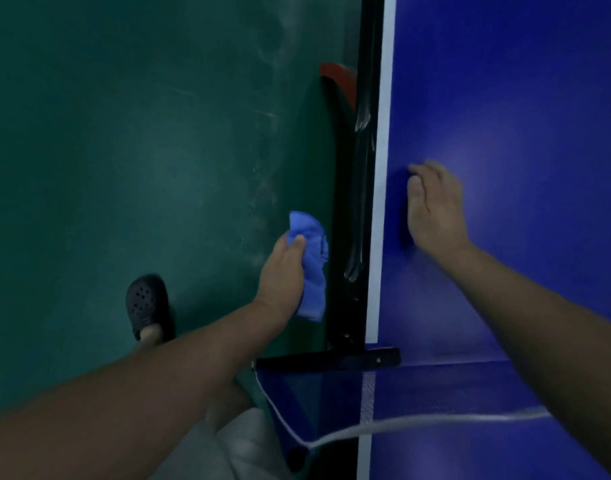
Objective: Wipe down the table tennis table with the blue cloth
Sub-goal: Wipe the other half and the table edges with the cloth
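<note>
The blue cloth was bunched in the grasping left hand, beside the black side rail of the counter, off the blue top and over the green floor. The right hand lay released on the counter just inside its white edge line, holding nothing. Wadded so tightly, the cloth would likely wipe only a narrow stripe, or snag on the net clamp nearby.

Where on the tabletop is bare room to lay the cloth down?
Bare blue top beyond the right hand, between the white edge line and the picture's right side. Crowded near the net and its clamp; left hand holds the cloth off the table edge.
</note>
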Available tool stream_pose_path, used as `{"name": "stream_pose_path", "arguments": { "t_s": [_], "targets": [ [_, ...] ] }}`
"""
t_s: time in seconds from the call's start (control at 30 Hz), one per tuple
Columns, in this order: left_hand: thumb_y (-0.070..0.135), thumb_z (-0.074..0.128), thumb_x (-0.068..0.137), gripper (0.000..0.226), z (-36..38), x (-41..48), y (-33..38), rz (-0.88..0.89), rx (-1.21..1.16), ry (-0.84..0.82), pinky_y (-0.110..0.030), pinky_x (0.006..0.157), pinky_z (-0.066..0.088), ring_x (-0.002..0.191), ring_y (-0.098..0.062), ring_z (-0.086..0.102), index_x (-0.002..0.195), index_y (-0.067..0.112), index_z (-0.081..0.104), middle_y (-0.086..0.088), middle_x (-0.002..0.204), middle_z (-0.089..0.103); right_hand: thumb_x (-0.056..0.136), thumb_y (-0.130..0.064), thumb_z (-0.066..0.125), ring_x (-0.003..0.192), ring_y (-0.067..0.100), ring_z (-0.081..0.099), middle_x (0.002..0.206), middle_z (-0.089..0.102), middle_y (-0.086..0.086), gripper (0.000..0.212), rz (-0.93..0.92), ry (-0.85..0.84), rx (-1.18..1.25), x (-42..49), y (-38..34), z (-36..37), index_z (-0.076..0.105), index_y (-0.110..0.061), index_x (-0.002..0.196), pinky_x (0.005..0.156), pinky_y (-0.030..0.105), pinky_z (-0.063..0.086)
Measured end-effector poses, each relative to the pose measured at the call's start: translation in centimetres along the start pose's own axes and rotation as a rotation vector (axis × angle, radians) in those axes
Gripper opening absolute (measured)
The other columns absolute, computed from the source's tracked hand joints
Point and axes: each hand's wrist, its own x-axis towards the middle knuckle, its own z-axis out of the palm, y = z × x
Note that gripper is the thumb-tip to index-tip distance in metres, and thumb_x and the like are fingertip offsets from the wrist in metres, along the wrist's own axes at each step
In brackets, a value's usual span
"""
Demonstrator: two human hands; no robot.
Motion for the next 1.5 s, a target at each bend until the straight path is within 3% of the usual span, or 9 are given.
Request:
{"name": "stream_pose_path", "arguments": {
  "t_s": [0.1, 0.23, 0.4, 0.6, 0.77, 0.93, 1.17, 1.3, 1.5],
  "targets": [
    [0.032, 0.053, 0.097, 0.052, 0.8, 1.9, -1.1, 0.187, 0.114, -0.015, -0.009, 0.097, 0.037, 0.115, -0.012, 0.057, 0.142, 0.006, 0.053, -0.005, 0.127, 0.062, 0.106, -0.043, 0.023, 0.154, 0.029, 0.008, 0.168, 0.014, 0.007, 0.057, 0.05, 0.092, -0.112, 3.7, 0.1, 2.6, 0.025, -0.021, 0.159, 0.125, 0.044, 0.004],
    [0.045, 0.051, 0.093, 0.066, 2.9, 3.7, -2.4, 0.267, 0.209, 0.007, -0.02, 0.08, 0.041, 0.083, -0.01, 0.047, 0.149, 0.01, 0.047, -0.02, 0.097, 0.054, 0.105, -0.042, 0.022, 0.155, 0.024, 0.007, 0.168, 0.014, 0.002, 0.057, 0.048, 0.174, -0.08, 4.0, 0.4, 3.5, 0.025, -0.023, 0.159, 0.125, 0.047, 0.004],
    [0.038, 0.04, 0.104, 0.042, 6.8, 3.5, -2.0, 0.08, -0.201, -0.082, -0.007, 0.094, 0.037, 0.106, 0.016, 0.053, 0.14, 0.018, 0.048, 0.011, 0.123, 0.055, 0.105, -0.04, 0.025, 0.154, 0.025, 0.011, 0.167, 0.019, 0.004, 0.056, 0.044, 0.223, -0.064, 4.4, 0.6, 4.1, 0.03, -0.02, 0.157, 0.125, 0.043, 0.006],
    [0.051, 0.034, 0.101, 0.041, 7.5, 0.5, -4.9, 0.233, -0.052, -0.19, 0.004, 0.1, 0.022, 0.12, 0.032, 0.028, 0.139, 0.049, 0.02, 0.027, 0.14, 0.026, 0.104, -0.04, 0.024, 0.154, 0.024, 0.011, 0.166, 0.02, 0.004, 0.057, 0.021, 0.24, -0.042, 4.4, 1.1, 4.3, 0.03, -0.019, 0.157, 0.126, 0.04, 0.007],
    [0.048, 0.027, 0.107, 0.057, 9.2, 2.5, -2.9, 0.414, -0.105, -0.183, -0.019, 0.122, 0.011, 0.151, 0.002, 0.008, 0.158, 0.028, 0.012, 0.003, 0.168, 0.009, 0.104, -0.041, 0.022, 0.154, 0.023, 0.011, 0.166, 0.02, 0.004, 0.058, 0.014, 0.258, -0.033, 4.2, 1.4, 4.5, 0.03, -0.019, 0.157, 0.126, 0.04, 0.008],
    [0.025, 0.033, 0.108, 0.053, 10.8, 10.4, 3.9, 0.468, -0.017, -0.009, 0.003, 0.106, 0.008, 0.132, 0.009, 0.02, 0.157, 0.007, 0.023, -0.014, 0.164, 0.023, 0.107, -0.035, 0.026, 0.154, 0.023, 0.012, 0.166, 0.02, 0.005, 0.054, 0.003, 0.241, -0.045, 4.4, 1.4, 4.6, 0.029, -0.017, 0.157, 0.126, 0.041, 0.009],
    [0.043, 0.036, 0.101, 0.055, 7.0, 0.3, -6.1, 0.353, -0.043, -0.366, -0.008, 0.115, 0.015, 0.137, 0.022, 0.015, 0.148, 0.038, 0.008, 0.022, 0.151, 0.014, 0.106, -0.034, 0.025, 0.154, 0.022, 0.011, 0.166, 0.019, 0.004, 0.055, 0.009, 0.238, -0.043, 4.1, 1.5, 4.5, 0.028, -0.018, 0.158, 0.126, 0.039, 0.008],
    [0.053, 0.033, 0.096, 0.069, 9.3, 6.5, -1.1, 0.409, 0.057, -0.117, -0.043, 0.125, 0.011, 0.15, -0.018, 0.017, 0.15, 0.011, 0.033, -0.013, 0.161, 0.02, 0.106, -0.033, 0.026, 0.154, 0.022, 0.011, 0.167, 0.019, 0.004, 0.054, 0.01, 0.234, -0.05, 3.8, 1.5, 4.5, 0.028, -0.019, 0.158, 0.126, 0.043, 0.009],
    [0.052, 0.028, 0.106, 0.063, 8.6, 4.6, -4.8, 0.615, 0.024, -0.258, -0.049, 0.126, 0.007, 0.156, -0.02, -0.003, 0.158, 0.034, -0.004, -0.008, 0.169, -0.007, 0.105, -0.034, 0.026, 0.154, 0.019, 0.009, 0.167, 0.017, 0.001, 0.055, 0.019, 0.219, -0.043, 3.8, 1.4, 4.4, 0.027, -0.02, 0.158, 0.126, 0.043, 0.007]
  ]
}}
